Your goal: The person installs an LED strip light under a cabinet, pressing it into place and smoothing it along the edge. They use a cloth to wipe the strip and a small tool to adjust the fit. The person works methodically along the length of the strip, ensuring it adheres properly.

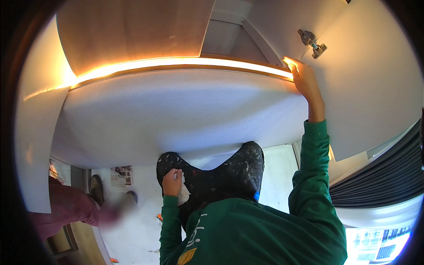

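Note:
A white crumpled cloth (pixel 183 194) pokes out of my left hand (pixel 171 182), which is closed on it above my dark, paint-spotted trousers. My right arm reaches up and forward. At the right end of the glowing light strip (pixel 176 61), my right hand (pixel 304 81) has its fingers bent against the cabinet's lower front edge. Strip light shines on those fingertips, and what lies between them is hidden. The strip runs along the cabinet's wooden edge, above a broad pale panel (pixel 176 106).
A brown cabinet door (pixel 132 33) covers the left part, and the compartment (pixel 234 42) beside it is uncovered. An open white door (pixel 371 84) with a metal hinge (pixel 312 43) stands right. Another person's maroon trouser leg (pixel 66 205) is left. A dark pleated curtain (pixel 384 181) hangs right.

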The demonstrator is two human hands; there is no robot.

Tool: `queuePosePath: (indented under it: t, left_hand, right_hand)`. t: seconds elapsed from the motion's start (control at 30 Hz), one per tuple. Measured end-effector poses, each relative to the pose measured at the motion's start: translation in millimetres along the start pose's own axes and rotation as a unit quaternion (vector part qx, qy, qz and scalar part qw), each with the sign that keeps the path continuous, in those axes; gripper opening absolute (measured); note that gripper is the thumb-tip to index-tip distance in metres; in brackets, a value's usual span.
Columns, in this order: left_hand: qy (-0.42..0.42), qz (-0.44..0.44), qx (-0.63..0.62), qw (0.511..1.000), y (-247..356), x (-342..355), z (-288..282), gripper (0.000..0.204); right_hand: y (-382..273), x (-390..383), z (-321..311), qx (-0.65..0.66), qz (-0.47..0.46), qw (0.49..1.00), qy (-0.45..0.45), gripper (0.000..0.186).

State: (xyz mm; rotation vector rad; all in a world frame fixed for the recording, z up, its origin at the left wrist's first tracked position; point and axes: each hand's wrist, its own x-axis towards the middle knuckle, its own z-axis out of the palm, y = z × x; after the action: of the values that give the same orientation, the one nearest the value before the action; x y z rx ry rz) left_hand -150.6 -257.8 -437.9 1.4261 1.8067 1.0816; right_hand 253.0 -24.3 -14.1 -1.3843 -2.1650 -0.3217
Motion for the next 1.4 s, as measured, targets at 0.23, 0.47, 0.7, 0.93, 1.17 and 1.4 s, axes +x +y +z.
queuePosePath:
  t: [0.23, 0.47, 0.7, 0.93, 1.17, 1.4]
  left_hand:
    - [-0.011, -0.018, -0.024, 1.000, 1.2, 4.9, -5.5, 0.029]
    - [0.000, 0.008, -0.020, 1.000, 0.3, 6.3, -5.0, 0.029]
    - [0.011, 0.015, -0.012, 1.000, 0.2, 2.9, -3.0, 0.027]
    - [0.009, 0.008, -0.041, 0.999, 2.1, 3.8, -2.6, 0.028]
    - [-0.005, -0.011, -0.001, 1.000, 2.6, 5.8, -0.4, 0.028]
    - [-0.006, -0.003, -0.012, 1.000, 5.7, 6.8, -1.5, 0.024]
  right_hand:
    - [-10.5, 12.0, 19.9, -0.164, 0.057, 0.978, -0.112, 0.039]
    - [-43.0, 11.3, 34.4, -0.025, -0.044, 0.998, -0.049, 0.035]
    - [-53.1, 22.0, 35.7, -0.085, -0.092, 0.988, -0.084, 0.037]
    - [-23.4, 5.7, 28.3, -0.155, 0.148, 0.970, -0.118, 0.039]
    - [-80.2, 27.5, 66.5, 0.064, -0.091, 0.991, -0.079, 0.048]
    - [-31.8, 11.2, 17.6, -0.120, 0.102, 0.977, -0.145, 0.039]
